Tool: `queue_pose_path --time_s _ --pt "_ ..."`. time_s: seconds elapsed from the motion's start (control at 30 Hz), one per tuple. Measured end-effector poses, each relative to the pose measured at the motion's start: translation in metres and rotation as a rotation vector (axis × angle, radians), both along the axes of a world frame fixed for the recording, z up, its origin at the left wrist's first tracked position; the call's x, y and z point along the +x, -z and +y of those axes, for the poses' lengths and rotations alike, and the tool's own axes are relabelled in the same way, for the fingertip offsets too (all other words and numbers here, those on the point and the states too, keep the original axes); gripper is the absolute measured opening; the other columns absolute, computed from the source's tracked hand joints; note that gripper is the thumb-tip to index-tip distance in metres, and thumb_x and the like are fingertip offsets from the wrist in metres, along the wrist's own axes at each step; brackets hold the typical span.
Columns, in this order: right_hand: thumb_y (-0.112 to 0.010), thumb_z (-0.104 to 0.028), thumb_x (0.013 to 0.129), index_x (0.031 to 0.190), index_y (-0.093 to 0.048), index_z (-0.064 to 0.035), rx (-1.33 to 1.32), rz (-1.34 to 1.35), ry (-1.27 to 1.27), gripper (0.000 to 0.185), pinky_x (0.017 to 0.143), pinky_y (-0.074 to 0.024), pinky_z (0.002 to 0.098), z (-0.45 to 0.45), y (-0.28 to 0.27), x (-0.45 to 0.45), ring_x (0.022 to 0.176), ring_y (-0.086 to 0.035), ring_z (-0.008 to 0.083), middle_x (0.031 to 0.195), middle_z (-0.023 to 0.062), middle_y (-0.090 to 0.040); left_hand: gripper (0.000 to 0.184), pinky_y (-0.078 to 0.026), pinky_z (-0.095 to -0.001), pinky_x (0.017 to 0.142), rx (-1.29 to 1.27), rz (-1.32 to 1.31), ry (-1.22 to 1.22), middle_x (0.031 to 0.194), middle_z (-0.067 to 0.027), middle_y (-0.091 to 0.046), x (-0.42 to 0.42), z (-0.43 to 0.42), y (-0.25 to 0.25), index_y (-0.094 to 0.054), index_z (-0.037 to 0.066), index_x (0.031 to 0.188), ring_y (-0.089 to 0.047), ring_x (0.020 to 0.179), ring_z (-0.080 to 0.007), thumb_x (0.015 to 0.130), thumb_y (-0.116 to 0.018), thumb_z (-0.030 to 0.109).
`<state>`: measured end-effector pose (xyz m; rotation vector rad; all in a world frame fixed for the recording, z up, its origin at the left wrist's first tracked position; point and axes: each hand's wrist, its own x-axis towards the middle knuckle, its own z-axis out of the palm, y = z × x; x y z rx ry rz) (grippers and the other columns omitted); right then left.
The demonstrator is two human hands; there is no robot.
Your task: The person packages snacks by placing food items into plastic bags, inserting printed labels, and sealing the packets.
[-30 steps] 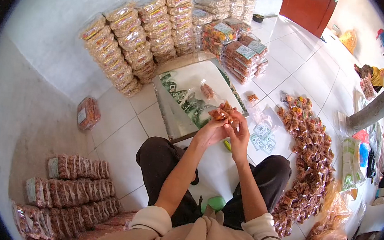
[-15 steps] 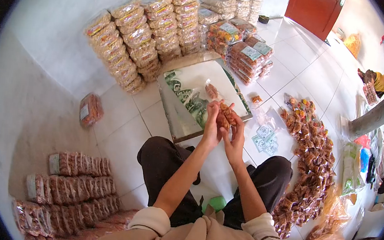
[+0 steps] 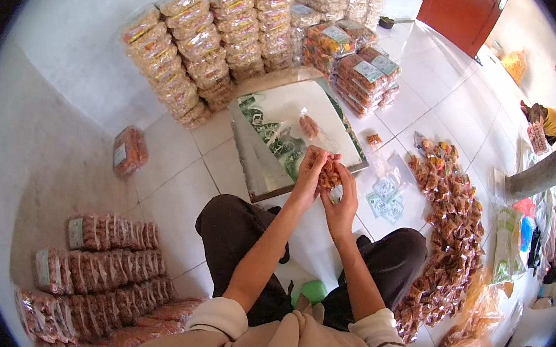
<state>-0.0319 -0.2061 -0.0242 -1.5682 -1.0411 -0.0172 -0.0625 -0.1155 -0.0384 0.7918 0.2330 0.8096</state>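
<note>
I saw the left hand (image 3: 307, 181) and right hand (image 3: 341, 209) gripping a small clump of brown, shiny-looking snacks (image 3: 329, 177) between them, by the near edge of a low white-and-green board (image 3: 294, 97). A clear plastic bag of brown pieces (image 3: 308, 127) lay on it. I judged the long, clear-wrapped brown rows (image 3: 101, 269) finished, and the curved heap of small brown packets (image 3: 454, 248) remaining.

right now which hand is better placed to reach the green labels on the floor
Probably the right hand: the green labels lie off to its right, while the left hand is farther away. Both hands are on the small packet, so the left would likely have to hold it alone.
</note>
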Motion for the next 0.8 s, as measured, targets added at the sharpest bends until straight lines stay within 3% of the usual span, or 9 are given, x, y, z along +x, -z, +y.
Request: queue_pose_path --time_s 0.17,0.3,0.37,0.4,0.47,0.5,0.6,0.63,0.8 --pt "-0.066 0.004 0.063 0.116 -0.045 -0.0051 -0.089 -0.012 0.048 0.058 0.081 -0.044 0.0317 -0.005 0.02 0.009 0.097 -0.054 0.0265 0.109 0.0126 -0.052 0.027 -0.046 -0.025 0.067 -0.12 0.196 0.038 0.083 -0.0011 -0.05 0.004 -0.004 0.017 -0.044 0.013 0.087 -0.053 0.076 -0.012 0.087 -0.043 0.04" --pt "-0.067 0.003 0.063 0.115 -0.047 -0.0045 -0.163 0.075 0.089 0.055 0.081 -0.0439 0.03 -0.013 0.045 0.02 0.094 -0.055 0.0224 0.105 0.0118 -0.055 0.031 -0.041 -0.0268 0.076 -0.253 0.275 0.143 0.09 -0.0023 -0.047 0.014 -0.004 0.05 -0.043 0.014 0.093 -0.048 0.083 -0.0122 0.086 -0.042 0.044" --pt "-0.061 0.005 0.068 0.109 -0.05 -0.0008 -0.047 0.261 0.118 0.042 0.081 -0.0433 0.0288 -0.02 0.057 0.03 0.089 -0.057 0.0182 0.097 0.0112 -0.059 0.033 -0.032 -0.0319 0.087 -0.031 0.389 -0.251 0.1 -0.0062 -0.042 0.025 -0.002 0.069 -0.041 0.011 0.099 -0.041 0.096 -0.0145 0.084 -0.048 0.04" --pt "-0.058 0.006 0.071 0.105 -0.051 0.0016 0.106 0.425 0.195 0.036 0.08 -0.0428 0.0273 -0.022 0.053 0.035 0.089 -0.056 0.0132 0.092 0.0079 -0.06 0.033 -0.032 -0.0319 0.087 -0.028 0.4 -0.251 0.1 -0.0062 -0.042 0.022 0.0 0.072 -0.041 0.011 0.099 -0.041 0.096 -0.0145 0.084 -0.048 0.04" --pt "-0.053 0.004 0.077 0.108 -0.048 0.0047 0.325 0.53 0.375 0.031 0.083 -0.0426 0.0276 -0.036 0.089 0.063 0.091 -0.055 0.017 0.101 0.0105 -0.057 0.036 -0.025 -0.035 0.092 0.67 0.725 -0.573 0.106 -0.0132 -0.036 0.013 -0.001 0.078 -0.038 0.003 0.101 -0.033 0.104 -0.0231 0.08 -0.057 0.025" --pt "-0.054 0.0 0.079 0.107 -0.049 0.0039 0.351 0.55 0.47 0.029 0.083 -0.0429 0.0273 -0.045 0.092 0.076 0.091 -0.056 0.0163 0.1 0.0104 -0.057 0.036 -0.025 -0.035 0.092 0.672 0.733 -0.561 0.106 -0.0132 -0.036 0.014 -0.008 0.082 -0.038 0.003 0.101 -0.033 0.104 -0.0231 0.08 -0.057 0.025" --pt "-0.055 -0.003 0.08 0.104 -0.051 0.0036 0.472 0.615 0.557 0.026 0.083 -0.0435 0.0272 -0.063 0.095 0.104 0.09 -0.056 0.0159 0.1 0.0105 -0.057 0.048 -0.022 -0.0461 0.091 1.097 0.896 -0.527 0.103 -0.0136 -0.035 0.029 -0.037 0.093 -0.04 0.002 0.099 -0.032 0.101 -0.0304 0.068 -0.068 0.025" --pt "-0.055 -0.004 0.08 0.103 -0.051 0.0041 0.568 0.652 0.531 0.025 0.083 -0.0438 0.0275 -0.067 0.097 0.111 0.09 -0.056 0.0163 0.1 0.0107 -0.057 0.051 -0.016 -0.0539 0.094 1.112 0.901 -0.532 0.107 -0.0141 -0.034 0.039 -0.048 0.097 -0.041 0.004 0.098 -0.029 0.107 -0.0326 0.063 -0.07 0.028" --pt "-0.056 0.0 0.078 0.108 -0.049 0.0055 0.455 0.717 0.531 0.032 0.084 -0.0437 0.0286 -0.08 0.122 0.108 0.095 -0.054 0.0182 0.105 0.0121 -0.055 0.051 -0.005 -0.0612 0.097 1.302 1.045 -0.501 0.114 -0.0137 -0.03 0.07 -0.075 0.115 -0.044 0.006 0.096 -0.023 0.117 -0.0325 0.06 -0.071 0.031"
